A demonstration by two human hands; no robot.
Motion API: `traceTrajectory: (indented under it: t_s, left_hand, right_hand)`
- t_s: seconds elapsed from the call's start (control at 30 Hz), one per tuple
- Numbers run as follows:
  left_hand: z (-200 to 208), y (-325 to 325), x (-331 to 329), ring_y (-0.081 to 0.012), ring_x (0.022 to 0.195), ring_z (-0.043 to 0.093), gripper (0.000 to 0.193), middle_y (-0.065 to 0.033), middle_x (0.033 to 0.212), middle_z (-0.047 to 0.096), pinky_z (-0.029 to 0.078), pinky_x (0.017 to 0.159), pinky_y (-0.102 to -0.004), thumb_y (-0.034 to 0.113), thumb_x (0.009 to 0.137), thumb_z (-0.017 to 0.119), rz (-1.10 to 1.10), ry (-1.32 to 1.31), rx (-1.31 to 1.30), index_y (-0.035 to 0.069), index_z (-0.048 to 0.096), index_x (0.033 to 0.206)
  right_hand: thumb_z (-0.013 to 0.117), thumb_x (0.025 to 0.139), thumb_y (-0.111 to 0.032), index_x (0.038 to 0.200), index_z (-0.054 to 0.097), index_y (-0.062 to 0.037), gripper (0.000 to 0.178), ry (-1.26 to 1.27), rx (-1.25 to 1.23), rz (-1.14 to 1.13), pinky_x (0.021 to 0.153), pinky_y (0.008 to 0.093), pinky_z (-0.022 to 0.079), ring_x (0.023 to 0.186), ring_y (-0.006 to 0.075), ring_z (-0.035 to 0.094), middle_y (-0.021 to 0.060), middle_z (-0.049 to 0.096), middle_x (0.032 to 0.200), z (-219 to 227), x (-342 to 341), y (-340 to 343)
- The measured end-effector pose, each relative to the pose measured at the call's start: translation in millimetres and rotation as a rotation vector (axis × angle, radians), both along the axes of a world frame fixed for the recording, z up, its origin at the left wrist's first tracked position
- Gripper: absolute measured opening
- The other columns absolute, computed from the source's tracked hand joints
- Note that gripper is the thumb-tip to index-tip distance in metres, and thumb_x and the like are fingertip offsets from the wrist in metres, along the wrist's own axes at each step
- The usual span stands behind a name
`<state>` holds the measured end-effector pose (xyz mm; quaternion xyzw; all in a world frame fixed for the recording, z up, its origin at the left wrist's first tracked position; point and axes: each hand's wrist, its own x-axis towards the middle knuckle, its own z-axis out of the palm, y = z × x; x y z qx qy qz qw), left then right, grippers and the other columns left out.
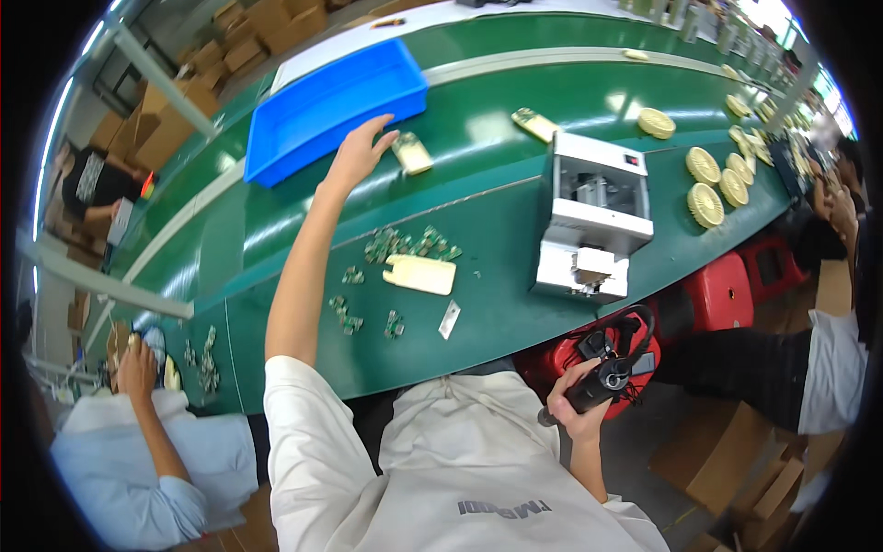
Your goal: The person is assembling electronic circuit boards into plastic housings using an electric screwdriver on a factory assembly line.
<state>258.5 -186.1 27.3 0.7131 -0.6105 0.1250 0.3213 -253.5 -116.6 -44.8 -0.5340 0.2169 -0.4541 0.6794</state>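
Note:
My left hand (357, 155) reaches out over the green bench, fingers apart and holding nothing. Beside its fingertips lies a cream plastic housing (411, 154) with a green part at one end. Close to that hand sits a long blue bin (336, 101). My right hand (579, 402), low at the bench's front edge, is wrapped round a black cylindrical handheld device (600, 385) with a black cable loop; its exact kind is unclear. In front of me another cream housing (420, 274) lies near a pile of small green circuit boards (411, 245) and a small pale flat plate (450, 319).
A white and grey bench machine (596, 207) stands right of centre. Cream round fan-like parts (705, 204) lie farther right. One more cream housing (535, 123) lies behind the machine. Red stools (719, 293) stand right; a co-worker's hand (137, 368) works at far left.

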Motion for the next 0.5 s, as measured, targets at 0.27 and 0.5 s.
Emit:
traceTrajectory:
  t_s: [0.27, 0.5]
  left_hand:
    - [33.8, 191.1, -91.8, -0.0266, 0.094, 0.063, 0.023, -0.0122, 0.102, 0.064, 0.048, 0.085, -0.0341, 0.014, 0.088, 0.066, 0.237, 0.212, 0.177, 0.001, 0.063, 0.107]
    - [-4.8, 331.7, -125.9, -0.0263, 0.106, 0.06, 0.028, -0.0091, 0.114, 0.062, 0.047, 0.089, -0.0349, 0.011, 0.085, 0.068, 0.747, 0.438, 0.154, 0.003, 0.064, 0.112]
  right_hand:
    - [0.069, 0.078, -0.007, 0.095, 0.036, -0.0052, 0.037, 0.037, -0.072, 0.084, 0.039, 0.026, 0.04, 0.04, 0.0112, 0.041, 0.004, 0.042, 0.058, -16.3, 7.1, -16.7]
    - [0.072, 0.081, -0.017, 0.095, 0.034, -0.0069, 0.041, 0.013, -0.058, 0.226, 0.038, 0.0241, 0.038, 0.039, 0.0096, 0.039, 0.0031, 0.042, 0.059, 5.6, 24.7, -23.3]
